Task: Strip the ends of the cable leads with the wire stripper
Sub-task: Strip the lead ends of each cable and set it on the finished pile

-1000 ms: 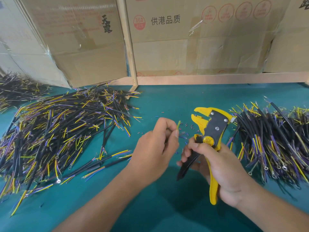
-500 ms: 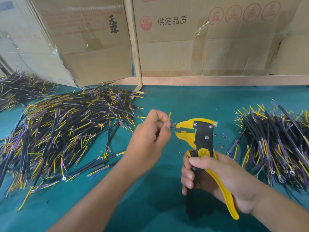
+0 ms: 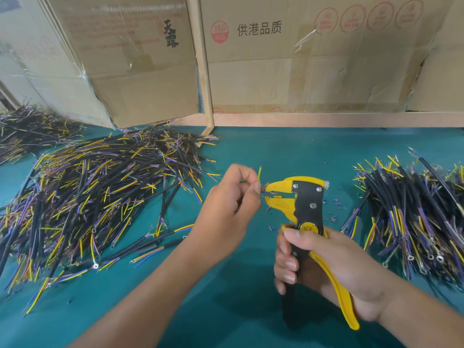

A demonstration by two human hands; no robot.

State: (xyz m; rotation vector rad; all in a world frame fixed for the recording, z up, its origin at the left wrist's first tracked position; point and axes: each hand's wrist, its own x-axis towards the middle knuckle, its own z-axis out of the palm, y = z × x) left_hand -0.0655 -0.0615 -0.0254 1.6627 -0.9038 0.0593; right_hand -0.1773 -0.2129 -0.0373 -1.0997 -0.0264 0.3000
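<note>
Left hand: the left hand (image 3: 232,197) pinches a cable's leads between thumb and curled fingers, just left of the tool's nose.
Leads: one yellow-green lead (image 3: 259,173) sticks up above the fingertips; thinner leads (image 3: 264,190) point right into the mouth of the tool, and how deep they sit cannot be told.
Tool: the wire stripper (image 3: 301,209), yellow and black, stands upright above the table (image 3: 276,151) with its nose pointing left.
Right hand: the right hand (image 3: 324,264) is wrapped round both handles; its grip is firm on the tool, but the handles stand apart, so the squeeze looks not yet made.
Tool mouth: the yellow jaws are parted by a narrow gap at the lead ends.
Left pile: a big heap of cables (image 3: 95,197) lies at left, reaching to the far left.
Right pile: a second heap of cables (image 3: 414,217) lies at right, many with ring terminals showing.
Scraps: small bits of insulation (image 3: 331,203) lie on the table round the tool.
Step, as judged: seating the lead ends before squeezing.
Risk one: leads set too shallow or askew would leave insulation on, or strip an uneven length.
Risk two: leads pushed too deep would bare too much copper.
Risk three: a loose pinch would let the cable slide with the jaws, so nothing strips.
Risk four: the upright lead could stray in and be cut by mistake.
</note>
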